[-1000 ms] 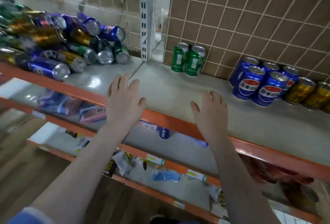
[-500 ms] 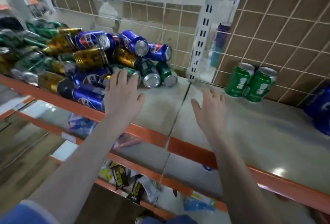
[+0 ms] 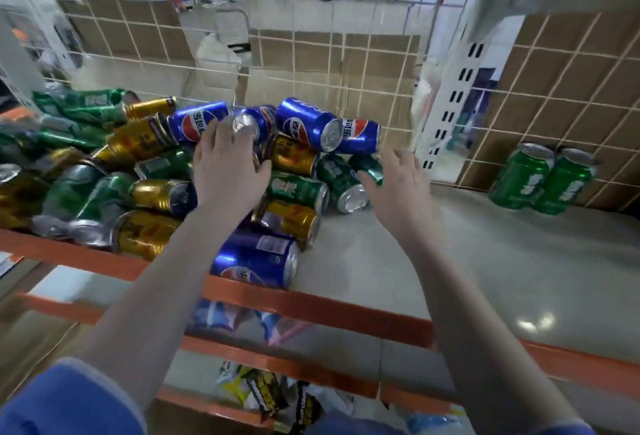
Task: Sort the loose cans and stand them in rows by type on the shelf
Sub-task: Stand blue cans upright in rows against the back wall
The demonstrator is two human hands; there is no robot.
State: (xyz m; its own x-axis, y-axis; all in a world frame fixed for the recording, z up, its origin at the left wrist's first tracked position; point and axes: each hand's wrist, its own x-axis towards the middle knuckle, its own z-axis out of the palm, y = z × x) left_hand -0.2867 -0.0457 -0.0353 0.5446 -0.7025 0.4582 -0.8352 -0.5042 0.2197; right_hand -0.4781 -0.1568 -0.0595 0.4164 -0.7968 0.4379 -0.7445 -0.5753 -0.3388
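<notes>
The left hand (image 3: 227, 166) lies flat with spread fingers on top of the pile of cans (image 3: 149, 171), in the middle of the frame. Its fingertips touch the silver end of a blue can (image 3: 254, 123). It holds nothing yet. The right hand (image 3: 398, 188) is open too, and its fingers reach toward a green can (image 3: 369, 168) at the right edge of the pile. I cannot tell if it touches that can.

The pile fills the left and middle of the shelf (image 3: 433, 261). Two green cans (image 3: 540, 178) already stand at the right.

To do this well, take a can from the top or the edge, not from the bottom, or the others may roll. A blue can lying by the orange front rail (image 3: 311, 306) could fall off, so be gentle.

Half a second ago the hands were lower and had not reached the pile. Now they have come up to it, and the view has turned left.
</notes>
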